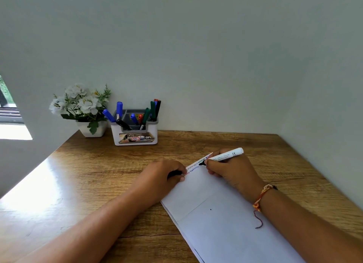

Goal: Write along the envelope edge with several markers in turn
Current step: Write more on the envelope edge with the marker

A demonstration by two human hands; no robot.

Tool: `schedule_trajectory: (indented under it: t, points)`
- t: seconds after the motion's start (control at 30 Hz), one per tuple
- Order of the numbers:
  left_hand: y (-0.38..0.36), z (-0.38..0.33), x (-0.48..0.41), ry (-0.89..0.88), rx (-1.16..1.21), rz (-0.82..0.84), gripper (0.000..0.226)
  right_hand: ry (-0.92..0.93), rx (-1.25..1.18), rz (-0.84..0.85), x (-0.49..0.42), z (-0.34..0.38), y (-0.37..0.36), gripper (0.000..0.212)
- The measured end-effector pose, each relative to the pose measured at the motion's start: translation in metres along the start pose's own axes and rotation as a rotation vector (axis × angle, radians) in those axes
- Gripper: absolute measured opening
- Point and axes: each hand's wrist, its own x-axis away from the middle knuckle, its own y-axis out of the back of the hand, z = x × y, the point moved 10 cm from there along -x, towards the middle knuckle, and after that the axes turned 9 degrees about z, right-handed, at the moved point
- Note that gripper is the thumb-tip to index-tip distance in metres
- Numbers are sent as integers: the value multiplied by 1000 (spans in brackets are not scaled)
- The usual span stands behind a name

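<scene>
White marker (225,156) in right hand (233,174) fingers at envelope (225,213) edge; left hand (163,176) grips cap (174,173).

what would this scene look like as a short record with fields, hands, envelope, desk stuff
right hand: grips black marker, tip on envelope's far edge
left hand: pins envelope, black cap in its grip
envelope: white, flat on wooden desk, writing along far edge
marker holder: by wall, blue, green, red, black markers
flower pot: left of holder

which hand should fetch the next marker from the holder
Left. The left hand only steadies the envelope and sits nearer the holder, though a black cap seems to be in its grip. The right hand is busy with the marker.
</scene>
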Motion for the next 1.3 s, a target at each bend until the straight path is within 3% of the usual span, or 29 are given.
schedule_trajectory:
  t: [0.4,0.63,1.1,1.3]
  points:
    - [-1,4,1,27,4,6,22,8,39,5,-1,3,-2,7]
    - [-1,2,1,26,-3,14,23,27,64,-2,-1,3,0,20]
    - [-3,7,0,31,16,5,22,-19,46,-9,-1,3,-1,11]
    - [-4,7,-1,26,2,12,22,-26,13,-7,-2,-1,2,21]
